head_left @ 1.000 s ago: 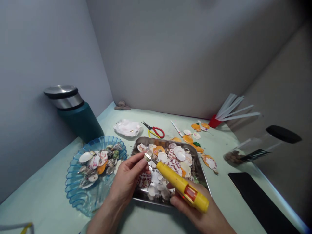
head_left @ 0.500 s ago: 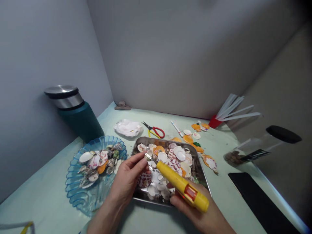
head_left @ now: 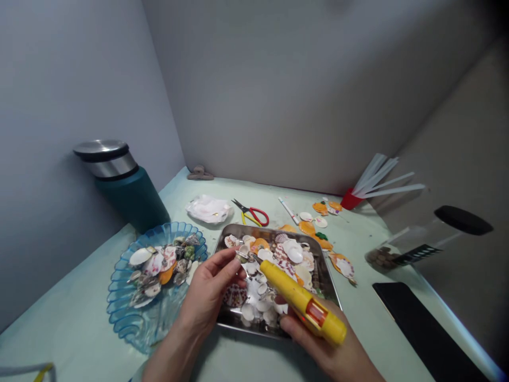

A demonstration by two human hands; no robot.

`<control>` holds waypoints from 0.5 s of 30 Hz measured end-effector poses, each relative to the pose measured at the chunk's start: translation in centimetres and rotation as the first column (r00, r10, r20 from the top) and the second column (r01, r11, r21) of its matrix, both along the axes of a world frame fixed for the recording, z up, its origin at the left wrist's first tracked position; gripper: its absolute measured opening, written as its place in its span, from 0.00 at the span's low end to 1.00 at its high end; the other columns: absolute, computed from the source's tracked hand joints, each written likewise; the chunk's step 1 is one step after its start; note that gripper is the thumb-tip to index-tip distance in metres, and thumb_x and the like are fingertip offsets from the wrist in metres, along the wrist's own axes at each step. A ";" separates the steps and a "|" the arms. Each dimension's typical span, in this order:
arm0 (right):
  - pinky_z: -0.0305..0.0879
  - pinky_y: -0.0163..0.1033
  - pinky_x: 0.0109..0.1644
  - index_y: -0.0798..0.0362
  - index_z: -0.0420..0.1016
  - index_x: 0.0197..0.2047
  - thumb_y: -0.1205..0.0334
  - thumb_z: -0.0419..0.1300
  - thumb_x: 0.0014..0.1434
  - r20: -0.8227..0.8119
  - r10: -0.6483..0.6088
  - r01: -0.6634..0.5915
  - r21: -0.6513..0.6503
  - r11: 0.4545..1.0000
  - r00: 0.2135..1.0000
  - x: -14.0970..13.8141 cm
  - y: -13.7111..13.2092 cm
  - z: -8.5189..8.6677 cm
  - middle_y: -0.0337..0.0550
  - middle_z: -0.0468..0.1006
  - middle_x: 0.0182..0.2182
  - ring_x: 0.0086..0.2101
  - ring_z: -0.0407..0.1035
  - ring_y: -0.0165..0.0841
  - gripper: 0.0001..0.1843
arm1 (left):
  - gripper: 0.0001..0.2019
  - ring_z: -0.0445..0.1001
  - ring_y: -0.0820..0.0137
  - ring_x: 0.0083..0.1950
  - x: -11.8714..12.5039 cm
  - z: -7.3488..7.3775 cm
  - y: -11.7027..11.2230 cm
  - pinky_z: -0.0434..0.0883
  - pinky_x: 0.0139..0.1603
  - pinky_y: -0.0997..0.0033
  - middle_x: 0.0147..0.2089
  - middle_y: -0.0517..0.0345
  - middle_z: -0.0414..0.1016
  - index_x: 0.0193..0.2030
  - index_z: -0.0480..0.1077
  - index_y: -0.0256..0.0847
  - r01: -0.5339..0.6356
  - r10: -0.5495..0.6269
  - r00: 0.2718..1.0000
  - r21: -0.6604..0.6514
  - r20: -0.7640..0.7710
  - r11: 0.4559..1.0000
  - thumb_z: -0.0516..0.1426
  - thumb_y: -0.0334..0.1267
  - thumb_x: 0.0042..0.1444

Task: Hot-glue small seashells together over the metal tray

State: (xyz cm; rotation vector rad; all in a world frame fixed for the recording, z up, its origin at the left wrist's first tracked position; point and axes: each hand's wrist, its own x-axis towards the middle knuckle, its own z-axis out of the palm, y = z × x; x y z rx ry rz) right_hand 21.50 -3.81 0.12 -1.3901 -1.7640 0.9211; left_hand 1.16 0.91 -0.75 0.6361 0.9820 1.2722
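My left hand [head_left: 212, 289] pinches a small silver metal strip [head_left: 242, 255] between thumb and fingertips, above the left part of a metal tray [head_left: 238, 330]. My right hand [head_left: 318, 337] is wrapped round a yellow glue gun [head_left: 298, 294], its red light lit. The gun's nozzle [head_left: 256, 258] points up and left, a short gap from the strip. Below both hands the tray is full of seashells [head_left: 293, 251], white, orange and purple-speckled. The glue gun and my hands hide some of them.
A blue scalloped plate [head_left: 119, 302] of shells lies left, a green bottle [head_left: 133, 196] behind it. Scissors [head_left: 252, 213], crumpled white plastic [head_left: 209, 208] and a marker [head_left: 288, 210] lie behind the tray. Right are orange shell pieces [head_left: 342, 266], glue sticks in a red cup [head_left: 350, 200], a jar [head_left: 413, 249] and a black phone-like slab [head_left: 421, 323].
The glue gun has drawn back slightly to the right and down, so its nozzle is now apart from the metal strip. My left hand has barely moved.
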 end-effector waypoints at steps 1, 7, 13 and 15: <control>0.75 0.41 0.41 0.48 0.80 0.39 0.52 0.61 0.57 0.014 0.022 -0.022 0.009 1.000 1.000 0.2 0.0 -0.3 0.44 0.84 0.36 0.38 0.78 0.42 0.12 | 0.18 0.73 0.76 0.27 0.0 0.0 0.0 0.72 0.30 0.77 0.31 0.56 0.78 0.44 0.76 0.36 -0.004 0.004 1.000 0.000 -0.002 1.000 0.68 0.37 0.45; 0.72 0.48 0.51 0.50 0.78 0.49 0.49 0.63 0.56 0.127 0.074 -0.078 0.020 0.997 0.989 1.6 -0.1 -3.0 0.50 0.81 0.45 0.45 0.75 0.47 0.21 | 0.16 0.73 0.75 0.30 0.0 -0.2 0.1 0.73 0.31 0.76 0.36 0.56 0.77 0.42 0.76 0.37 -0.007 0.008 1.000 0.024 -0.027 1.000 0.68 0.37 0.45; 0.72 0.48 0.49 0.50 0.78 0.51 0.51 0.64 0.56 0.101 0.096 -0.096 -0.001 0.995 0.990 1.3 0.2 -3.1 0.50 0.81 0.45 0.44 0.75 0.47 0.21 | 0.17 0.74 0.74 0.32 -0.2 -0.7 0.0 0.72 0.32 0.76 0.40 0.55 0.77 0.44 0.76 0.40 0.040 -0.039 0.997 0.016 -0.067 0.999 0.68 0.38 0.46; 0.72 0.48 0.48 0.49 0.79 0.50 0.52 0.65 0.55 0.071 0.096 -0.096 -0.009 0.995 0.993 1.0 0.3 -2.7 0.50 0.82 0.44 0.43 0.75 0.47 0.20 | 0.18 0.74 0.72 0.33 -0.3 -0.9 0.0 0.72 0.33 0.74 0.40 0.55 0.78 0.45 0.76 0.40 0.054 -0.054 0.996 -0.001 -0.073 0.999 0.68 0.39 0.46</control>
